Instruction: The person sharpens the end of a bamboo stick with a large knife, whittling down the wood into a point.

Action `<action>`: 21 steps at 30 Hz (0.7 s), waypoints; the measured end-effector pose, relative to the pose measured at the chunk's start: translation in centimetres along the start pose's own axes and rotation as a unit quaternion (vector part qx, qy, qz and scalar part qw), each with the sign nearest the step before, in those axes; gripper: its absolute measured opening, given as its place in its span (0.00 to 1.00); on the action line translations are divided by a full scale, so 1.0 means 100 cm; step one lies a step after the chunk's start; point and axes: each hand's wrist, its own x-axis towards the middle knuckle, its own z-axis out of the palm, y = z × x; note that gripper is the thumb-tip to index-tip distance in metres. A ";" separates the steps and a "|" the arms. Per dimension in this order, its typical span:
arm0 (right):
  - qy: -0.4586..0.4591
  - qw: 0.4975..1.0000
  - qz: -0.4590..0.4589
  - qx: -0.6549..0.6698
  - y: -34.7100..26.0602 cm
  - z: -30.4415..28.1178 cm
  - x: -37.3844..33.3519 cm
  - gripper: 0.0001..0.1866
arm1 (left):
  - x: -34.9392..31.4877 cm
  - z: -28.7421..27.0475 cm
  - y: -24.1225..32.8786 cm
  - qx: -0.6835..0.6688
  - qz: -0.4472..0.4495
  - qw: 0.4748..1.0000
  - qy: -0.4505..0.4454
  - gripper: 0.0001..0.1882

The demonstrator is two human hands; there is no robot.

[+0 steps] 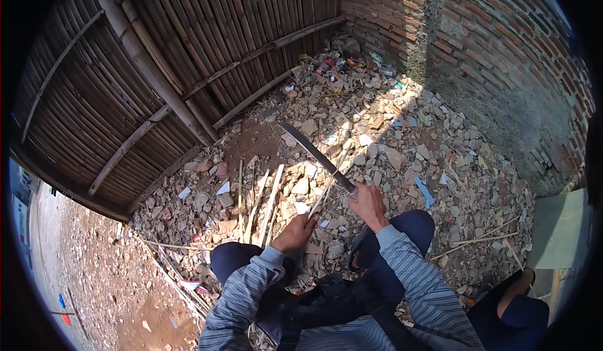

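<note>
In my right hand (369,205) is the handle of a machete (312,151), its long dark blade pointing up and to the left. My left hand (295,232) is closed on the lower end of a thin bamboo strip (321,197), which slants up to the right and passes by the blade near the handle. Whether blade and strip touch I cannot tell. Just beyond my left hand, several pale bamboo strips (271,204) lie on the rubble between my knees and the bamboo wall.
Broken stone and litter (389,156) cover the ground. A bamboo wall (207,43) stands at the left, a brick wall (496,74) at the right. More bamboo sticks (173,282) lie at lower left. Another person's leg (521,307) and a greenish panel (559,231) are at the right.
</note>
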 end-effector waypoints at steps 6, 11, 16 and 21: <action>-0.015 0.998 -0.047 -0.034 -0.006 0.002 -0.008 0.20 | 0.004 -0.002 0.004 -0.019 -0.034 0.999 0.002 0.23; -0.059 0.990 -0.121 -0.033 -0.020 -0.007 -0.013 0.14 | 0.004 -0.001 -0.004 0.025 -0.036 0.999 0.018 0.22; 0.022 0.999 0.010 -0.035 0.002 -0.004 0.011 0.16 | 0.001 0.000 0.004 0.047 -0.023 0.999 0.000 0.22; -0.001 0.999 -0.009 -0.038 -0.002 -0.011 0.002 0.21 | -0.004 -0.002 0.005 0.031 -0.023 0.999 -0.004 0.22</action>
